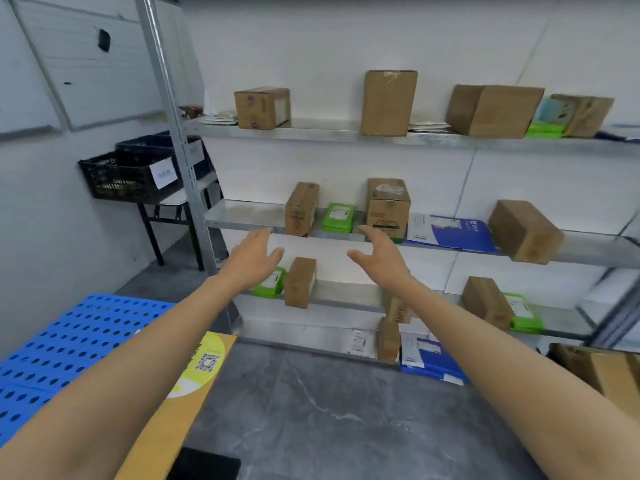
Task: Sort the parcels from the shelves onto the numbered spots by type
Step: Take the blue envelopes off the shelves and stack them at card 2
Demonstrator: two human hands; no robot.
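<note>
Head view: two bare arms stretch toward the metal shelves (242,214); the left hand (254,258) and right hand (379,258) are open, fingers spread, palms facing each other, gripping nothing; beyond them on the middle shelf stand a narrow cardboard box (300,209), a green parcel (337,218) and a taller box (388,209); a blue mailer (453,233) lies to the right.

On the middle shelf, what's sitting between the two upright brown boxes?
A green packet sits between the narrow box and the taller box, in the head view.
</note>
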